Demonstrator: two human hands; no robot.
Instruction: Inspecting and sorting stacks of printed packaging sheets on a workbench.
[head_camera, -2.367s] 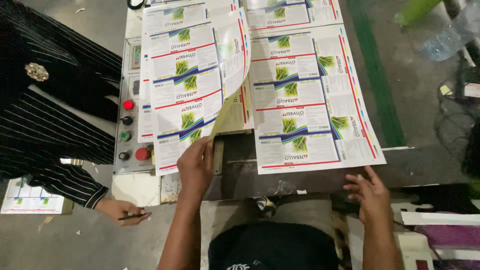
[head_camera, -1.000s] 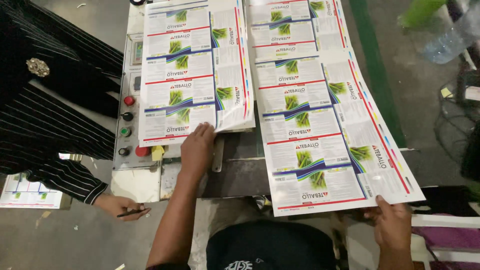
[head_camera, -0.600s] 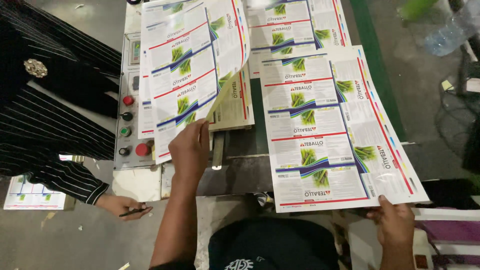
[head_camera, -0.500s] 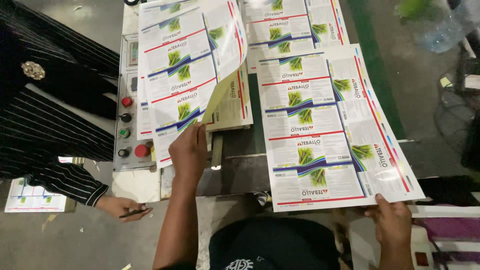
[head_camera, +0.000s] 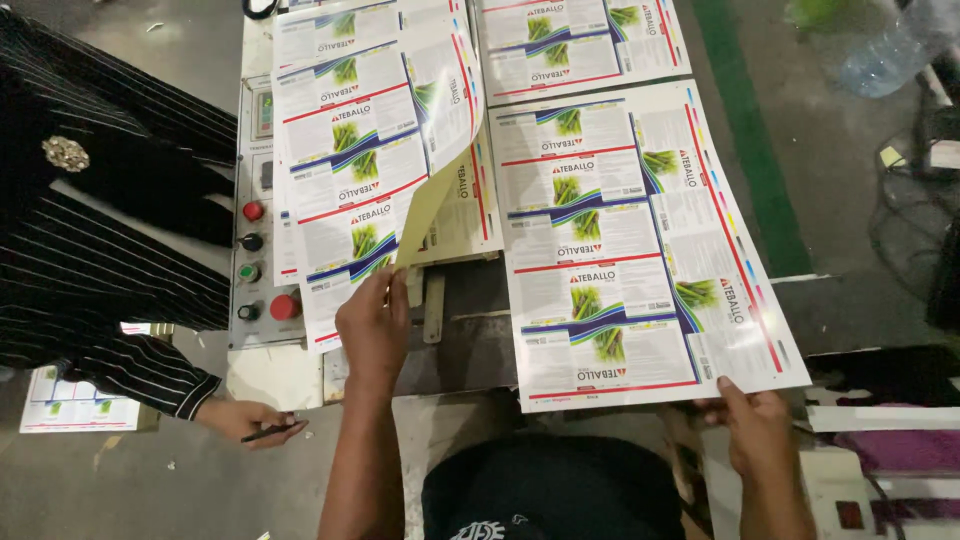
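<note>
Lifted sheet (head_camera: 370, 150) left of flat sheet (head_camera: 630, 240); control panel (head_camera: 258, 250) farther left.

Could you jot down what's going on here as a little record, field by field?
Setting: a machine table seen from above
Left hand: lifts the near corner of a printed sheet, curling its right edge up
Right hand: grips the near right corner of a second printed sheet lying flat
Sheets: white, with green plant pictures and red and blue lines
Control panel: red, black and green buttons, left of the sheets
Bystander: a striped sleeve, a hand holding a pen
</note>
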